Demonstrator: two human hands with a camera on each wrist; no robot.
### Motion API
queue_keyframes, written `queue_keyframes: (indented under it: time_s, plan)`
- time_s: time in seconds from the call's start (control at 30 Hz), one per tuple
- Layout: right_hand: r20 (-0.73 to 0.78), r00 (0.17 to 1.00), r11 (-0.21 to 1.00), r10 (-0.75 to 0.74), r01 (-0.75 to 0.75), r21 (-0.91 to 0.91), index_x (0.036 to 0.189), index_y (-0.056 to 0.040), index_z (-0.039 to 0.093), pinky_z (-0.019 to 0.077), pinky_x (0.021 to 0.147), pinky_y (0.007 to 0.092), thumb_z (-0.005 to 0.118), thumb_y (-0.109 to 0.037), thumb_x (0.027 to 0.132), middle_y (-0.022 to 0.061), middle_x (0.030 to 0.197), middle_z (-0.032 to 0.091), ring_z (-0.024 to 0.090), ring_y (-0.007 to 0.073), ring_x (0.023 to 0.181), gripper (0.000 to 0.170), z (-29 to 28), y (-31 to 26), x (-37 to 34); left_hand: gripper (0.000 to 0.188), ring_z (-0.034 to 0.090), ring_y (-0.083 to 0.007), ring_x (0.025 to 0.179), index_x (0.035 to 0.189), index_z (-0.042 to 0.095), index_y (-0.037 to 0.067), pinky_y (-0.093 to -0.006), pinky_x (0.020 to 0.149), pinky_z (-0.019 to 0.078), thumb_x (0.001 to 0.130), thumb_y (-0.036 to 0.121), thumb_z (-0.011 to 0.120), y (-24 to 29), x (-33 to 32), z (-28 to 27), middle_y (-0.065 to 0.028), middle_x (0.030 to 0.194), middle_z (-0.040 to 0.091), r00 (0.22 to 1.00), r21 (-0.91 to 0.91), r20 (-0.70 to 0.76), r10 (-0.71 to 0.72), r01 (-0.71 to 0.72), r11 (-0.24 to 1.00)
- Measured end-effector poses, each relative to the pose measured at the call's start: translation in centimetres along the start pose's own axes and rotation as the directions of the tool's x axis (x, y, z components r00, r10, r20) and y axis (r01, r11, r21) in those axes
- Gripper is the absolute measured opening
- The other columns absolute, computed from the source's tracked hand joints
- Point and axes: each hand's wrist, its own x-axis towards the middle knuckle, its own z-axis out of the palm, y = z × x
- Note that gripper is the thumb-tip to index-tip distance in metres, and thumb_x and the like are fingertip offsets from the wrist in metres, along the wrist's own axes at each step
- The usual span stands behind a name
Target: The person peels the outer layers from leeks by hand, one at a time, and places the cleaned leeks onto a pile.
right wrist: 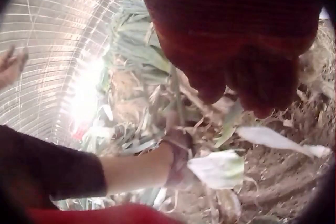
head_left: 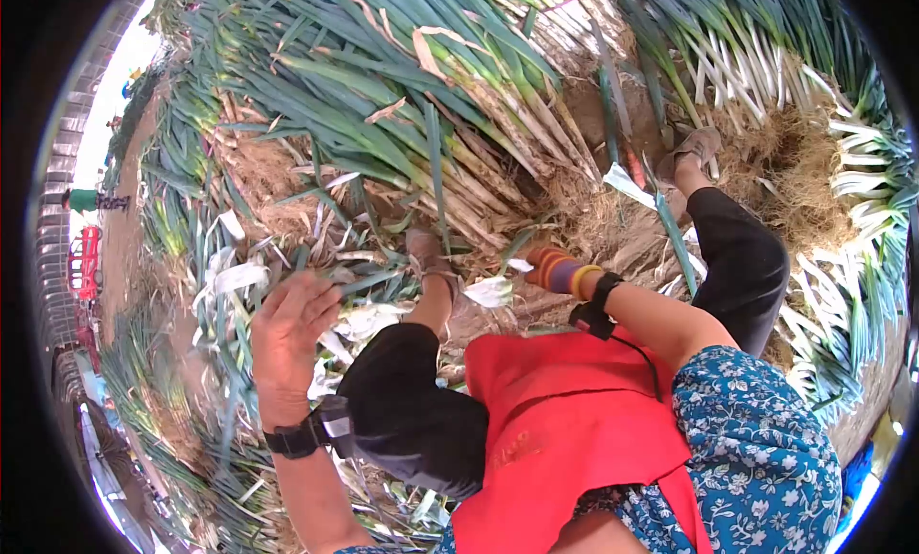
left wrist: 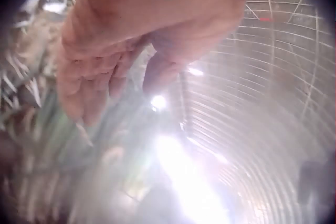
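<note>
My bare left hand (head_left: 292, 339) is raised over the trimmed leaves at the left, its fingers slightly bent and nothing held. In the left wrist view the same hand (left wrist: 152, 24) has its thumb apart from the fingers. My right hand (head_left: 563, 272), in a striped glove, hangs low over the soil between the feet, below the roots of a large pile of leeks (head_left: 488, 133). Loosely bent gloved fingers (right wrist: 262, 87) show dark in the right wrist view, with no leek visible in them. A pale leaf piece (right wrist: 219, 169) lies below them.
White-stemmed leeks (head_left: 862, 162) lie along the right side, with more bunches (head_left: 756, 76) at the upper right. A long blade-like tool (head_left: 613, 85) stands near the right shoe (head_left: 697, 144). Torn leaves (head_left: 235, 278) litter the left ground. The left shoe (head_left: 428, 253) touches fallen leaves.
</note>
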Motion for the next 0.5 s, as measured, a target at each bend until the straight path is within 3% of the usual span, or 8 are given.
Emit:
queue_keyframes:
  time_s: [0.07, 0.1, 0.13, 0.17, 0.27, 0.33, 0.43, 0.5]
  plan:
    - [-0.188, 0.981, 0.973, 0.052, -0.007, 0.232, 0.106, -0.0025, 0.058, 0.0465, 0.081, 0.0437, 0.062, -0.028, 0.073, 0.0216, 0.097, 0.062, 0.059, 0.0374, 0.092, 0.042, -1.7, 2.6, 0.8, 0.027, 0.064, -0.0246, 0.085, 0.106, 0.056, -0.005, -0.0366, 0.08, 0.0518, 0.088, 0.016, 0.057, 1.5, 1.3, 6.3, -0.0167, 0.096, 0.064, 0.989, -0.006, 0.12, 0.089, -0.089, 0.996]
    - [-0.195, 0.979, 0.972, 0.058, -0.01, 0.236, 0.106, -0.0025, 0.058, 0.0465, 0.081, 0.0437, 0.062, -0.028, 0.073, 0.0216, 0.097, 0.062, 0.059, 0.0374, 0.092, 0.042, -2.9, 3.3, 1.8, 0.028, 0.064, -0.0241, 0.083, 0.105, 0.057, -0.004, -0.036, 0.078, 0.052, 0.088, 0.017, 0.058, 1.3, 1.7, 8.7, -0.0165, 0.096, 0.064, 0.98, -0.014, 0.17, 0.102, -0.101, 0.995]
    - [-0.343, 0.935, 0.978, 0.084, -0.012, 0.208, 0.111, -0.0033, 0.055, 0.0455, 0.082, 0.0436, 0.063, -0.028, 0.073, 0.0215, 0.102, 0.061, 0.058, 0.0363, 0.096, 0.046, -4.2, 3.9, 2.9, 0.028, 0.064, -0.0236, 0.082, 0.104, 0.057, -0.004, -0.0354, 0.076, 0.0522, 0.087, 0.018, 0.059, 0.9, 2.2, 10.7, -0.0163, 0.095, 0.064, 0.969, -0.02, 0.219, 0.11, -0.109, 0.994]
    - [-0.483, 0.87, 0.983, 0.103, -0.016, 0.183, 0.115, -0.0042, 0.052, 0.0446, 0.084, 0.0435, 0.065, -0.028, 0.073, 0.0214, 0.107, 0.059, 0.056, 0.0352, 0.1, 0.05, -5.4, 4.4, 4.0, 0.028, 0.064, -0.0234, 0.081, 0.103, 0.057, -0.004, -0.0351, 0.076, 0.0521, 0.087, 0.019, 0.06, 0.1, 2.8, 12.2, -0.016, 0.095, 0.064, 0.968, -0.011, 0.24, 0.069, -0.068, 0.998]
    - [-0.623, 0.773, 0.993, 0.121, -0.1, 0.068, 0.124, -0.0042, 0.044, 0.0412, 0.09, 0.0431, 0.065, -0.028, 0.075, 0.022, 0.116, 0.053, 0.05, 0.0343, 0.11, 0.058, -9.1, 5.0, 8.4, 0.026, 0.064, -0.0232, 0.08, 0.098, 0.058, -0.004, -0.0336, 0.075, 0.051, 0.085, 0.018, 0.062, -3.1, 4.6, 14.5, -0.0149, 0.092, 0.064, 0.956, -0.074, 0.286, -0.065, 0.09, 0.993]
    - [-0.6, 0.786, 0.989, 0.15, -0.112, 0.101, 0.125, -0.0022, 0.042, 0.0377, 0.095, 0.0423, 0.064, -0.029, 0.078, 0.0222, 0.117, 0.052, 0.045, 0.035, 0.115, 0.059, -10.8, 5.3, 11.3, 0.023, 0.062, -0.0223, 0.08, 0.098, 0.057, -0.005, -0.033, 0.074, 0.0505, 0.085, 0.014, 0.06, -4.6, 5.7, 15.1, -0.014, 0.092, 0.063, 0.951, -0.056, 0.221, -0.216, 0.233, 0.971]
    - [-0.351, 0.869, 0.932, 0.349, -0.36, 0.036, 0.131, -0.0004, 0.034, 0.0399, 0.093, 0.0427, 0.065, -0.04, 0.075, 0.0262, 0.123, 0.048, 0.047, 0.0371, 0.114, 0.075, -11.0, 5.4, 16.7, 0.026, 0.063, -0.0222, 0.081, 0.102, 0.057, -0.005, -0.0318, 0.075, 0.0504, 0.087, 0.016, 0.059, -4.2, 5.8, 15.7, -0.0137, 0.093, 0.063, 0.918, -0.004, 0.262, -0.298, 0.31, 0.951]
    - [-0.292, 0.901, 0.947, 0.321, -0.31, 0.083, 0.131, -0.0005, 0.035, 0.0413, 0.09, 0.0417, 0.065, -0.04, 0.074, 0.0244, 0.12, 0.051, 0.05, 0.0359, 0.11, 0.075, -10.7, 6.2, 18.2, 0.026, 0.063, -0.0222, 0.082, 0.103, 0.057, -0.004, -0.0311, 0.075, 0.0503, 0.087, 0.017, 0.059, -3.9, 6.0, 16.4, -0.0135, 0.093, 0.063, 0.914, -0.026, 0.27, -0.304, 0.323, 0.946]
